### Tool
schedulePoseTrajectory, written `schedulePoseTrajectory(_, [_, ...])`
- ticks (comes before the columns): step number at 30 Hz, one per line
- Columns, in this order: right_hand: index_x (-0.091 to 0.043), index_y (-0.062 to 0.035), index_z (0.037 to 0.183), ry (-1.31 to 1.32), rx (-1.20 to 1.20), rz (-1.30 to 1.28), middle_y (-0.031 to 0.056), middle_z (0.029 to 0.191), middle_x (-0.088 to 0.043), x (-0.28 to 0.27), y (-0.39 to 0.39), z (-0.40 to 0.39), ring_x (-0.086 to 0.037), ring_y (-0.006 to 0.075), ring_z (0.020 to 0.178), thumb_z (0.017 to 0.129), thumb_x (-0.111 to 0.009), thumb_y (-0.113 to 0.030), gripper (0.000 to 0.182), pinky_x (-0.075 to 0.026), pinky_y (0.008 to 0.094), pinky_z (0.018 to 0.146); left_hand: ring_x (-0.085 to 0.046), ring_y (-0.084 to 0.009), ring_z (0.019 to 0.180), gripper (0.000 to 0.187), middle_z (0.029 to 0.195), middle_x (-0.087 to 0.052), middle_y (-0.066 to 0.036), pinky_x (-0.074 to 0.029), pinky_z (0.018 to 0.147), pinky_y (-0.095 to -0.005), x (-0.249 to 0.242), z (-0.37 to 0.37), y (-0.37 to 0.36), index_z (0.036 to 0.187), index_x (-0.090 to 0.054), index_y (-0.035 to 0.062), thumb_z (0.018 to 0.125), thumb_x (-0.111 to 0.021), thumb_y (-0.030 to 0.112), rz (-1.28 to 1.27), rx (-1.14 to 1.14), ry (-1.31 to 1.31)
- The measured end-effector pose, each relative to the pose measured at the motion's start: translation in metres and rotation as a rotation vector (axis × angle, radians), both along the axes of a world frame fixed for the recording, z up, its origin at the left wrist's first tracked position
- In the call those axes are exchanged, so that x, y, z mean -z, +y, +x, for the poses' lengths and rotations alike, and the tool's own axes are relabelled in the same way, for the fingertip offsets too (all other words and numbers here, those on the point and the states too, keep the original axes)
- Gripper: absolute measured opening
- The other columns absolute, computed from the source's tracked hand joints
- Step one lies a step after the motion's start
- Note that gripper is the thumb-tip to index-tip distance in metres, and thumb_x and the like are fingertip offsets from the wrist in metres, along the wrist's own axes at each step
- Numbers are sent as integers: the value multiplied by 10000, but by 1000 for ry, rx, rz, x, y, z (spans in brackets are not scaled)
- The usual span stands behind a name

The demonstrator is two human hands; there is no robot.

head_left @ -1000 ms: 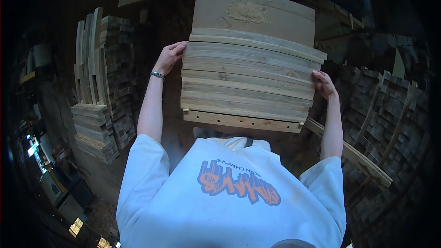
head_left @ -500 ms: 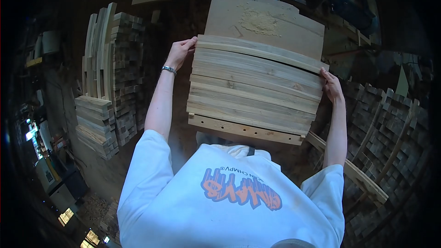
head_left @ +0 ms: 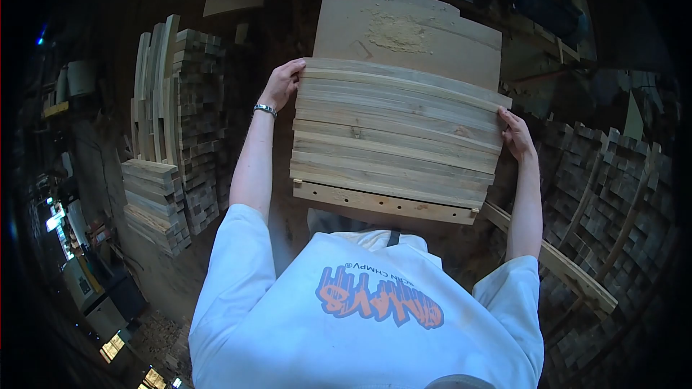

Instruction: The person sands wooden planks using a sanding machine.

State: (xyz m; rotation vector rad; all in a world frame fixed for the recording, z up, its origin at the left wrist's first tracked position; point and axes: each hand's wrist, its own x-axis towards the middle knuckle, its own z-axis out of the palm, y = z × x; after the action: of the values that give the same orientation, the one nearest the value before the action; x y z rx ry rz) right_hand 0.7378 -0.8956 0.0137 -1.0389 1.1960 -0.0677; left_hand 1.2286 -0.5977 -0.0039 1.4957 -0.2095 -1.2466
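Observation:
Several long wooden strips [head_left: 396, 133] lie side by side on a flat board [head_left: 339, 25], in front of my body. My left hand [head_left: 285, 81] grips the left end of the farthest strip [head_left: 404, 74], fingers closed round its corner. At the right end of the same strip is my right hand [head_left: 516, 132], its fingers bent against the wood. The strips' ends are slightly uneven. Along the near edge runs a wooden rail [head_left: 389, 203] with dark holes.
Sawdust [head_left: 398, 34] lies on the board beyond the strips. Stacked lumber [head_left: 198, 94] stands at the left, and more stacked blocks [head_left: 577, 180] at the right. A dark machine [head_left: 544, 3] is at the upper right. A long plank [head_left: 577, 277] slants at the lower right.
The dark gap behind the farthest strips has closed, with the far strip now against the others. Both hands have moved slightly toward my body with it. The view has shifted a little.

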Motion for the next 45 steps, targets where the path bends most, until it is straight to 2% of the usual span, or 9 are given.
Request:
schedulePoseTrajectory(3, [-561,-42,1253,-147,49,19,22,1204,-576,6,17,-9,-457,123,1164,859,-660,-407,546,-303,356,973,-558,-124,1040,414,1130,-618,-34,-435,866,-278,3,-7,10,1237,-567,28,892,-632,249,-10,-17,69])
schedulePoseTrajectory(7, [-619,-58,1082,11,49,-115,-62,867,-595,-23,82,-30,-450,-23,611,895,-642,-341,340,-267,148,445,-564,-125,1047,479,1142,-614,-51,-444,870,-278,-3,-48,66,1282,-508,-16,890,-649,221,25,-45,-34])
schedulePoseTrajectory(13, [-604,-54,1180,-41,75,-187,-57,942,-619,0,118,-58,-446,-11,652,911,-621,-330,386,-312,150,529,-585,-133,1025,495,1152,-613,-71,-468,861,-272,-3,-82,119,1276,-504,-34,879,-671,209,-13,-97,-8])
schedulePoseTrajectory(21, [-547,-26,1251,-102,254,-108,52,1210,-578,2,149,-62,-507,175,1150,925,-586,-362,470,-382,337,1005,-596,-140,1004,481,1117,-624,-83,-490,855,-279,1,-116,171,1245,-533,-36,865,-689,214,-44,-137,35])
schedulePoseTrajectory(25, [-492,-1,1296,131,170,-347,113,1253,-547,8,155,-54,-481,228,1187,855,-636,-489,674,-370,393,1005,-616,-173,982,458,1117,-631,-126,-513,823,-297,-10,-128,181,1232,-537,-47,859,-675,179,50,-80,-227])
schedulePoseTrajectory(27, [-427,25,1329,942,124,-814,185,1302,-491,-20,189,-17,-440,319,1220,808,-656,-539,801,-341,432,1021,-614,-219,987,448,1110,-631,-144,-502,850,-324,-33,-140,180,1214,-548,-41,838,-670,170,85,-36,-590])
schedulePoseTrajectory(31, [-450,7,1278,341,-303,-1548,208,1333,-432,-37,280,59,-329,373,1291,766,-682,-508,762,-235,473,1088,-560,-340,1050,421,1112,-614,-176,-439,947,-393,-86,-180,114,1146,-583,-15,771,-656,162,-209,157,-1282])
schedulePoseTrajectory(38, [-577,-79,1193,315,-183,-1566,133,1308,-497,-18,329,115,-402,347,1270,783,-657,-446,556,-285,495,1070,-414,-334,1231,517,1297,-485,-175,-338,1036,-464,-75,-221,-54,1264,-489,3,813,-625,216,19,690,-1371])
schedulePoseTrajectory(45, [-633,-95,1116,324,-157,-1559,104,1279,-544,-17,291,134,-445,336,1243,788,-643,-425,466,-317,500,1055,-373,-300,1267,500,1347,-425,-140,-280,995,-626,-32,-186,-141,1237,-486,36,842,-578,329,105,594,-1697])
